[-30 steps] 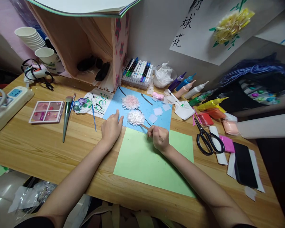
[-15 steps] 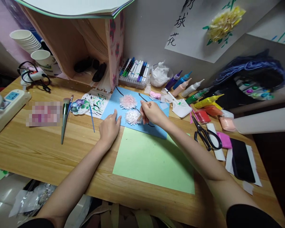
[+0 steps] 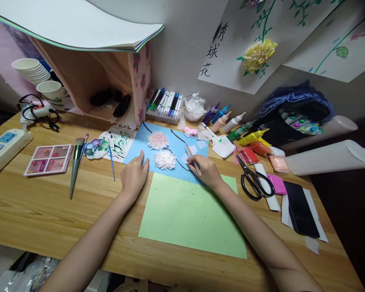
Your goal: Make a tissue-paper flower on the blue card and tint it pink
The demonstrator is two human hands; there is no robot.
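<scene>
On the blue paper [image 3: 135, 152] sit a pink ruffled flower [image 3: 157, 140] and a white ruffled flower [image 3: 165, 159], with black curved lines drawn around them. My right hand [image 3: 206, 168] pinches a thin, pointed wooden stick [image 3: 194, 161] over the right part of the paper. Small pale squares of thin paper [image 3: 201, 144] lie there near the stick's tip. My left hand [image 3: 135, 175] rests at the lower left edge of the blue paper, fingers stretched out and thumb apart, holding nothing. A light green sheet [image 3: 188, 215] lies in front, between my forearms.
Black scissors [image 3: 252, 182], a phone [image 3: 301, 209] and clay packets [image 3: 248, 155] lie to the right. Paint bottles [image 3: 228, 121] and a marker box [image 3: 166, 105] stand behind. Leftward are brushes [image 3: 76, 166], a paint-marked sheet [image 3: 121, 140], a palette box [image 3: 49, 159] and a power strip [image 3: 9, 150].
My right hand has moved with the stick from beside the white flower to the pale squares on the right. My left hand stays at the paper's edge. The camera view has shifted.
</scene>
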